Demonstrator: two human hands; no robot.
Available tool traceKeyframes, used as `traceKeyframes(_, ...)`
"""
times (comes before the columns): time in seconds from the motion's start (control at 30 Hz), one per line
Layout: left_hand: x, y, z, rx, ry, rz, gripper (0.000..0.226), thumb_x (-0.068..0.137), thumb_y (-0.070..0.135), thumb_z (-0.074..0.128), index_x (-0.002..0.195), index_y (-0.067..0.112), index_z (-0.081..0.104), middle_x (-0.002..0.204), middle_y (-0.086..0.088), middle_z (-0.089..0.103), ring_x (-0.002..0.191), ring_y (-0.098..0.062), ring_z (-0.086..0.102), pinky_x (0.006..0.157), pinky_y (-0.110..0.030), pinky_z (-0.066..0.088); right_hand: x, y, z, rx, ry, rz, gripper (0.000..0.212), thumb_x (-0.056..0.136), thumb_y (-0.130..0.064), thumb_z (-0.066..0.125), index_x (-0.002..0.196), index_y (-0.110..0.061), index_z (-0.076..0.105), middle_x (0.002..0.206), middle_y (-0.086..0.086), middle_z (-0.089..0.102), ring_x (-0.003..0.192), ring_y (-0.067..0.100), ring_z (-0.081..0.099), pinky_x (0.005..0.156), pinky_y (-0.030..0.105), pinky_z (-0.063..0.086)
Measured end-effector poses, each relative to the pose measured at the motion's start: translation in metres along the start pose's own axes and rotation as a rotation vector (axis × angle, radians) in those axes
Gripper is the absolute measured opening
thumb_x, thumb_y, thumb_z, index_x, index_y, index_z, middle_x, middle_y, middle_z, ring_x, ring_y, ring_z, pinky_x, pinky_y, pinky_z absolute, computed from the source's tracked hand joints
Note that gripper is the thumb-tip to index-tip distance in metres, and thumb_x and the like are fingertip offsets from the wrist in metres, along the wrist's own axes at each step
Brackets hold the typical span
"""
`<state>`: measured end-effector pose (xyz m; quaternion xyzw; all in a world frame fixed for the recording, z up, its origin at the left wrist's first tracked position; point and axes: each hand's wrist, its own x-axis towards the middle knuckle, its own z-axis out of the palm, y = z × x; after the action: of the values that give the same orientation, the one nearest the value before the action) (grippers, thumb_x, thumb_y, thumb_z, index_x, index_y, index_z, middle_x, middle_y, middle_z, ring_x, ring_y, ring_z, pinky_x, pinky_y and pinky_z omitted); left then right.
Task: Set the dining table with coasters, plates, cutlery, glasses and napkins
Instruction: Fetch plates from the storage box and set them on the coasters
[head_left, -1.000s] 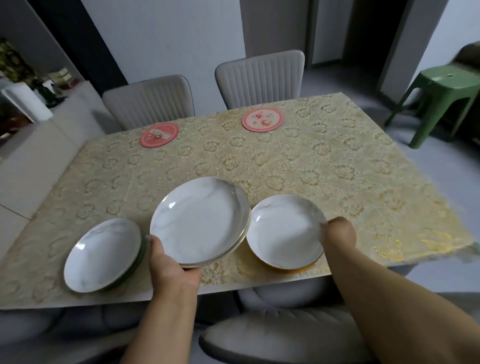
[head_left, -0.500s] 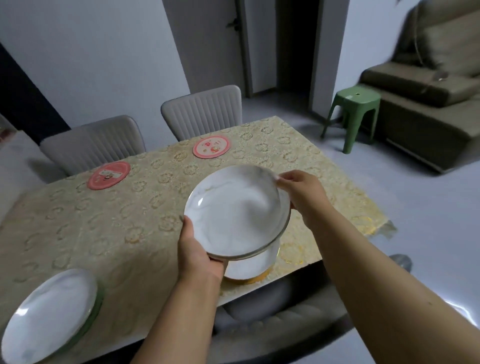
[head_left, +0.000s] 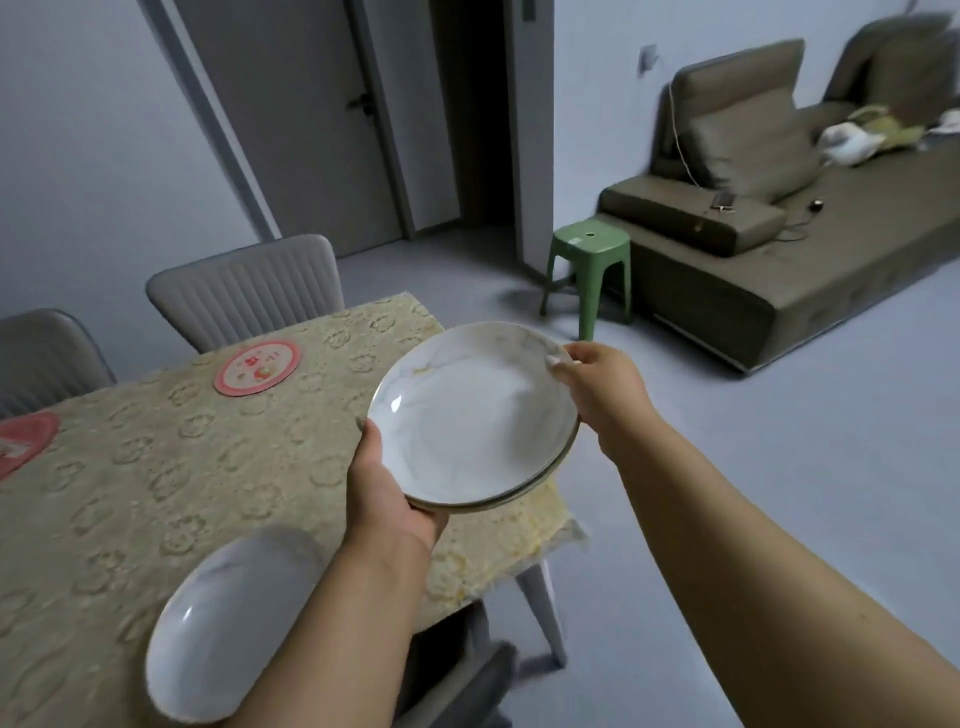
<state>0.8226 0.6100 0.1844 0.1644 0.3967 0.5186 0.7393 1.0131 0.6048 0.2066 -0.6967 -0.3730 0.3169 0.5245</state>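
The dining table (head_left: 156, 467) lies to the left of and below both hands, its near right corner directly under the load we carry; two grey chairs (head_left: 249, 286) stand at its far side, well beyond our reach. A brown sofa (head_left: 753, 260) and a green stool (head_left: 589, 270) lie ahead and to the right of the right hand, well apart from it.

The stacked plates (head_left: 472, 415), at least two by the doubled rim, are held in the air between the hands and tilted towards us. The left hand (head_left: 389, 493) cups the near-left rim from below with its thumb over the edge. The right hand (head_left: 597, 384) pinches the far-right rim, thumb on top. A single set plate (head_left: 234, 623) rests on the cloth just left of the left forearm.

Two red coasters remain bare: one (head_left: 257, 366) ahead and to the left of the left hand, another (head_left: 23, 441) farther left, at the picture's edge. We judge these to be the next places. The nearer coaster lies up and left of the stack, so the left hand is closer to it, and the coming move runs along the table's far edge.

Compared with half a second earlier, the view has swung right, the right hand has shifted along the rim, and the stack sits over the table's corner rather than its middle.
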Motion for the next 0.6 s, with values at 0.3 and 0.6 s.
traceKeyframes(0.3, 0.054, -0.092, 0.11, 0.02, 0.063, -0.003, 0.053, 0.098, 0.056, 0.032, 0.124, 0.02, 0.061, 0.112, -0.01, 0.071, 0.108, -0.033, 0.064, 0.088, -0.046, 0.051, 0.114, 0.049, -0.1, -0.025, -0.041, 0.071, 0.027, 0.088, -0.025, 0.056, 0.087, 0.001, 0.063, 0.066, 0.006, 0.048, 0.062, 0.02, 0.042, 0.06, 0.032, 0.033)
traceKeyframes(0.6, 0.149, -0.124, 0.178, 0.09, 0.124, -0.069, 0.045, 0.098, 0.054, 0.036, 0.104, 0.02, 0.065, 0.083, -0.006, 0.076, 0.086, -0.027, 0.066, 0.065, -0.036, 0.051, 0.228, 0.085, -0.121, -0.08, -0.037, 0.137, 0.029, 0.091, -0.024, 0.051, 0.094, 0.003, 0.061, 0.07, 0.007, 0.048, 0.064, 0.021, 0.041, 0.061, 0.033, 0.032)
